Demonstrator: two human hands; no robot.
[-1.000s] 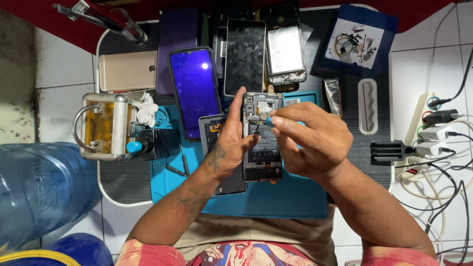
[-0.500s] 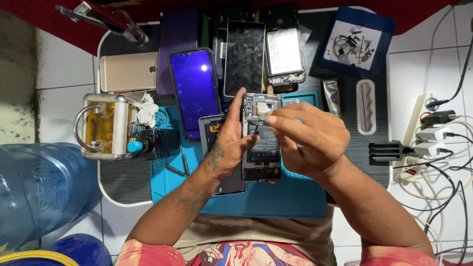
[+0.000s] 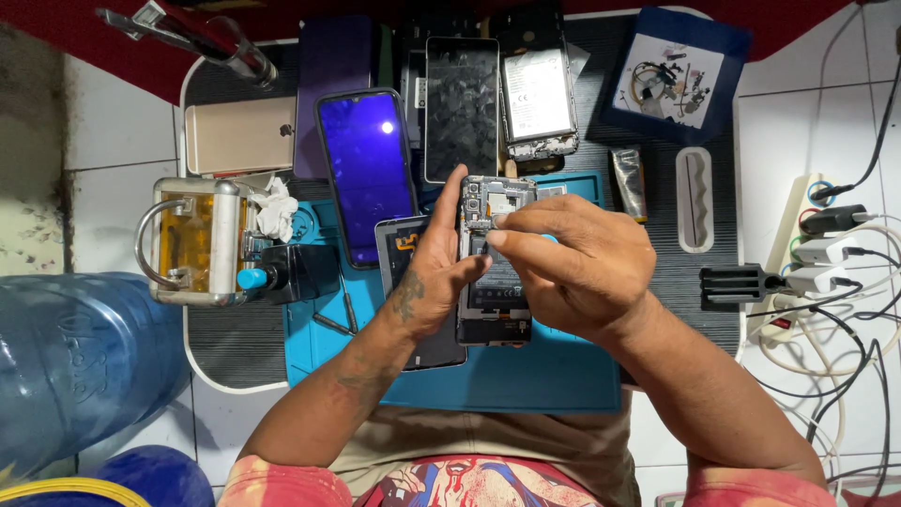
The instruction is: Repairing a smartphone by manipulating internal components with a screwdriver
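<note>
While your left hand (image 3: 427, 282) clasps the opened phone (image 3: 495, 272) along its left edge, holding it over the blue work mat (image 3: 526, 376), your right hand (image 3: 572, 268) pinches its fingertips (image 3: 496, 235) together on the phone's upper circuit board; just left of it lies a purple-screened phone (image 3: 366, 169); a grey back cover (image 3: 399, 249) sits beneath your left palm.

The opened phone (image 3: 495, 282) is lying lengthwise on the blue mat, back cover off, showing its dark battery in the middle and the circuit board with metal shields at the far end, partly hidden under fingers.
</note>
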